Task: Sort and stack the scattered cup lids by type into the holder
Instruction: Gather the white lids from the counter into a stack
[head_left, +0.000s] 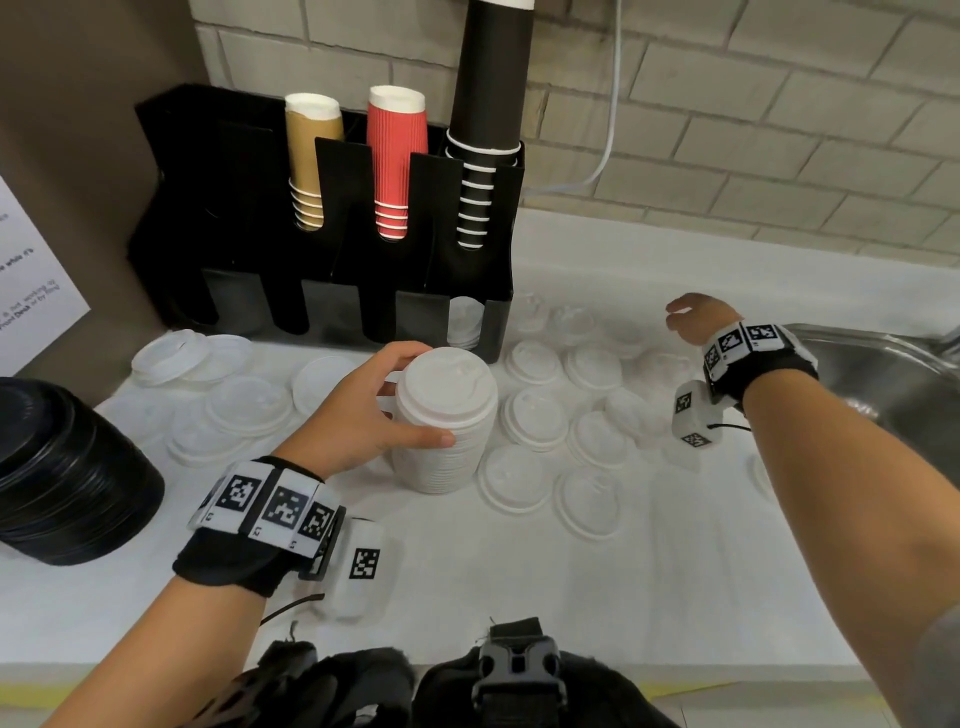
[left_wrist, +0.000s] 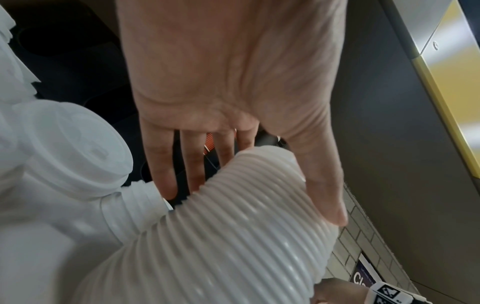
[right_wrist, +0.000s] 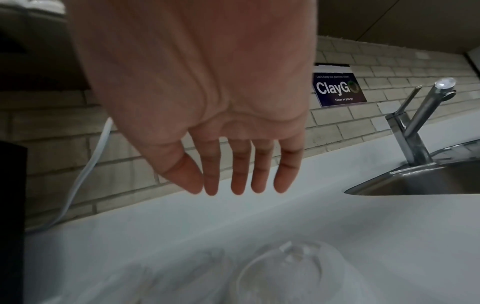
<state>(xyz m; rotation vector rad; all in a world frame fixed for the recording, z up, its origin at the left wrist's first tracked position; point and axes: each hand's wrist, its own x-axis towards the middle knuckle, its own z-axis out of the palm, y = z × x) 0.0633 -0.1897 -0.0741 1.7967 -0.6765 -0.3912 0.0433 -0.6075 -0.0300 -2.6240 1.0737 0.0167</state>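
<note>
**One tall lid stack held, many lids loose**

Nearest, the left hand (head_left: 358, 415) curls fingers and thumb round the tall stack of white lids (head_left: 444, 421), which stands on the white surface (head_left: 519, 597) just in front of the black holder (head_left: 322, 208). Right of the stack, single white lids (head_left: 535, 418) lie scattered; the right hand (head_left: 698, 317) hovers above them, fingers relaxed, grasping nothing. Left of the stack lie clearer lids (head_left: 249, 405) and a black lid pile (head_left: 67, 467). My worry: lifting so tall a stack by its upper part could buckle or split it, and its base may catch neighbouring lids.
</note>
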